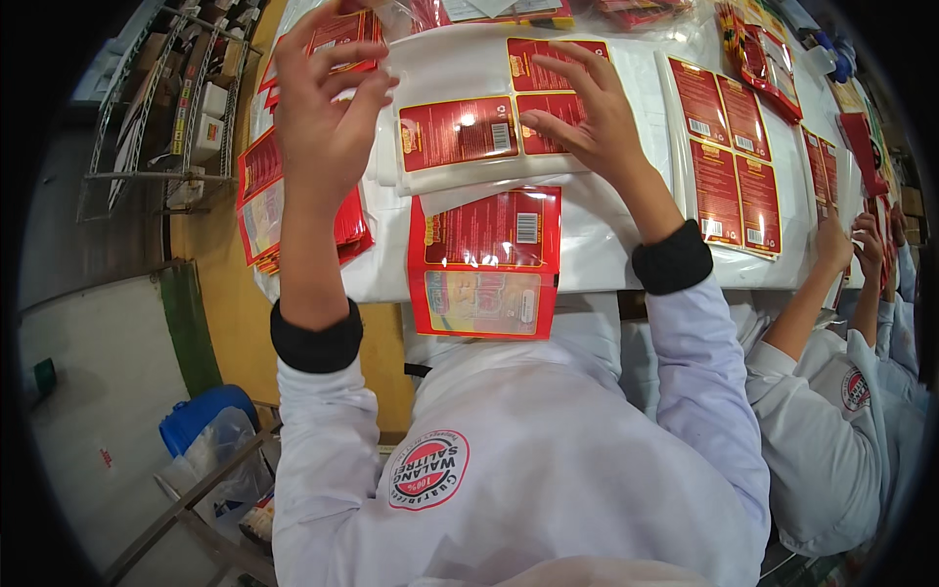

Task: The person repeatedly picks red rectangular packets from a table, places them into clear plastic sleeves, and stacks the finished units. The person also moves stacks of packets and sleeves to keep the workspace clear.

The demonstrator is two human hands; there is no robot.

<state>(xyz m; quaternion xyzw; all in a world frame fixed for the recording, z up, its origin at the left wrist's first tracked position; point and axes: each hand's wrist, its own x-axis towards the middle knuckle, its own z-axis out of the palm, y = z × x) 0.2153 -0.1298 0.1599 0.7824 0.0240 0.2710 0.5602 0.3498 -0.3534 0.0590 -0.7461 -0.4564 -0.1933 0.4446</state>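
Both my hands are raised over a stack of label sheets (458, 132) with glossy red labels. On the top sheet, the upper left label space is bare white backing. My left hand (323, 110) hovers at the stack's left side, its fingers bent and apart, with nothing visible in it. Over the right-hand labels, my right hand (590, 121) has thumb and fingers spread and holds nothing. Nearer my body, a red plastic pouch (484, 301) with a clear printed window lies partly past the table edge. A sheet corner overlaps its top.
More red pouches (257, 198) are piled at the left. Another label stack (722, 154) lies to the right. Plastic-wrapped packs (506, 11) sit at the back. A co-worker's hands (836, 246) are at the far right. Wire shelving (161, 176) stands left of the table.
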